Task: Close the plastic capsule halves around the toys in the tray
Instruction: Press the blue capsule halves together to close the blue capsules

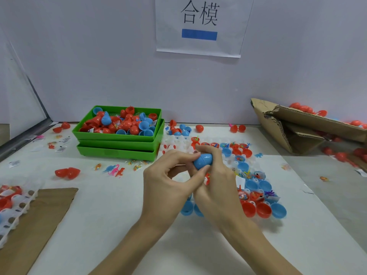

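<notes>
— Head view, looking down on a white worktop [119, 205]. Anything in the hands?

— Yes: a blue capsule [203, 160], both halves joined with a seam visible across it, raised just above the clear tray [234, 167]. Pinched by the left hand [170, 181] between thumb and forefinger on its near-left end, and wrapped by the fingers of the right hand [216, 181] over its far side. So both grips grasping that one capsule, hands touching each other.

— And the tray itself?

— Lying flat under and to the right of the hands. Holding open blue halves [256, 184] and red halves [263, 210] in rows, several with small wrapped toys [256, 195] inside.

— Elsewhere on the worktop?

— Stacked green bins [119, 143] at the back left, the top one heaped with red and blue halves. Loose tiny dinosaur figures [115, 170] in front of the bins, beside a red double shell [67, 173]. Flat cardboard sheet [39, 219] at the near left, partly under another clear tray [12, 211]. Torn cardboard box [297, 128] at the far right, red capsules behind and below it. Paper sign [199, 24] with printed characters and a blue bar on the wall.
</notes>
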{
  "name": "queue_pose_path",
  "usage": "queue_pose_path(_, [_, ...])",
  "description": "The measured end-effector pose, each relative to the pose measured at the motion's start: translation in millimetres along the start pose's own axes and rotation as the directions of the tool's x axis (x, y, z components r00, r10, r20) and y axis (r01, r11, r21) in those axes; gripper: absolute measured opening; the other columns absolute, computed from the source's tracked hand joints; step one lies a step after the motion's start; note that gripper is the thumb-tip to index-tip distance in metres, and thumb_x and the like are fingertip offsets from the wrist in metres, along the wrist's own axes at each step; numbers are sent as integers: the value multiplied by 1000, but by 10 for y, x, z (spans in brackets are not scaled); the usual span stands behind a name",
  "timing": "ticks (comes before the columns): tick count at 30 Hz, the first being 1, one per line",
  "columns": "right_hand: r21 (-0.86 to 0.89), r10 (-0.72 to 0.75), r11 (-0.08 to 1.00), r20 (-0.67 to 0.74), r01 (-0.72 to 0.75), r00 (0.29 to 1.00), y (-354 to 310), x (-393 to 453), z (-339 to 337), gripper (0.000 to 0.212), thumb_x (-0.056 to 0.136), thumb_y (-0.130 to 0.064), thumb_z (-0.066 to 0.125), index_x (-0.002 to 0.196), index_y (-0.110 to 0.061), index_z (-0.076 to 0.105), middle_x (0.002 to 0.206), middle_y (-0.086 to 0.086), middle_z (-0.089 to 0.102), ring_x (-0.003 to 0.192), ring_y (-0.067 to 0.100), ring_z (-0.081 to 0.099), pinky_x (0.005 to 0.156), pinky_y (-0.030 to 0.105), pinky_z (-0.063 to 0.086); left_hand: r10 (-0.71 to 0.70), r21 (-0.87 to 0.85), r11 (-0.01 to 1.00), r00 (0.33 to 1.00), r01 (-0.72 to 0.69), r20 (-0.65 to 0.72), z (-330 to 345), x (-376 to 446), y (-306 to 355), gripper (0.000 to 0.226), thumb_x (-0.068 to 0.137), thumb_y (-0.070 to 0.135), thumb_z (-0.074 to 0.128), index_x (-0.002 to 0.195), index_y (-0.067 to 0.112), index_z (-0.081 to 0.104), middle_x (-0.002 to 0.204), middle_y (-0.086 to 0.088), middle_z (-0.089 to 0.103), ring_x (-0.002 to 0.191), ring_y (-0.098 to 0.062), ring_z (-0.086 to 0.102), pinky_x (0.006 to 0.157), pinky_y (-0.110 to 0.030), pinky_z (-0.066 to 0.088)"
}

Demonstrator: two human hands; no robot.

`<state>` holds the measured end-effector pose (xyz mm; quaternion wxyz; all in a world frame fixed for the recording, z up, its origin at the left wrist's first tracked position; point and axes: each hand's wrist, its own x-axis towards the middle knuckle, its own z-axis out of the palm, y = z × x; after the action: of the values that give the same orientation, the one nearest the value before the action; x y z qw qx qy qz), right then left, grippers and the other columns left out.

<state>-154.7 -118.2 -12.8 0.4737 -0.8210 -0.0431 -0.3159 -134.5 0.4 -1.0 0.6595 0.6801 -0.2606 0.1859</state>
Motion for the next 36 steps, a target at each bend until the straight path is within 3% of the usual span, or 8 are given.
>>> queue_pose_path(11, [-144,-43,988,99,57,994,78,13,-43,26,92,-11,62,114,-19,51,81,-4,64,68,13,61,60,37,50,-185,-78,979,983,186,10,-4,10,15,28,76,10,90,100,22,80,89,5,78,92,-16,76,85,-20,59])
queue_pose_path(14, [-169,-55,983,116,74,992,107,30,-54,42,90,-14,62,129,-23,49,86,-7,67,72,12,63,64,36,53,-202,-70,977,979,203,23,-20,37,15,27,78,10,90,98,25,78,90,5,79,84,-13,75,78,-17,58])
queue_pose_path(17, [-211,-80,972,129,106,988,105,65,-56,67,94,-21,66,153,-26,34,103,-12,66,80,4,63,75,20,54,-296,-142,944,955,298,31,-21,66,37,22,80,19,89,99,24,79,95,3,80,88,-13,77,78,-18,59])
queue_pose_path(21, [-193,-247,951,-6,241,969,42,93,-68,62,92,-19,76,147,-14,49,123,-4,69,100,-6,61,90,7,46,-489,-479,691,838,541,241,-76,126,49,29,85,27,78,108,11,80,111,-16,78,104,-31,76,85,-27,61])
queue_pose_path(24, [-118,-309,947,-100,298,946,9,81,-69,60,87,-10,79,143,-10,56,139,-4,63,126,3,59,102,17,48,-534,-555,530,761,641,369,-84,155,67,36,89,30,73,113,5,79,117,-21,75,109,-32,74,88,-31,61])
queue_pose_path(27, [-94,-348,936,-122,338,930,-6,57,-60,62,85,-4,81,141,-11,56,132,-6,66,122,0,61,99,13,48,-544,-590,448,729,671,416,-70,159,71,36,93,32,69,116,6,79,117,-22,75,107,-29,74,87,-30,61])
queue_pose_path(33, [-223,-330,920,-3,321,944,22,98,-133,50,87,-8,79,133,-3,61,107,4,73,95,10,65,87,2,45,-554,-536,543,755,647,350,-103,168,10,42,91,33,70,115,-1,77,118,-26,74,118,-35,71,95,-32,60])
queue_pose_path(36, [-242,-288,924,72,297,955,25,108,-168,39,89,-14,79,123,-8,63,92,2,73,79,15,67,79,12,50,-537,-443,652,787,616,305,-114,150,-23,43,93,36,70,111,-2,78,112,-25,75,112,-36,73,95,-32,60])
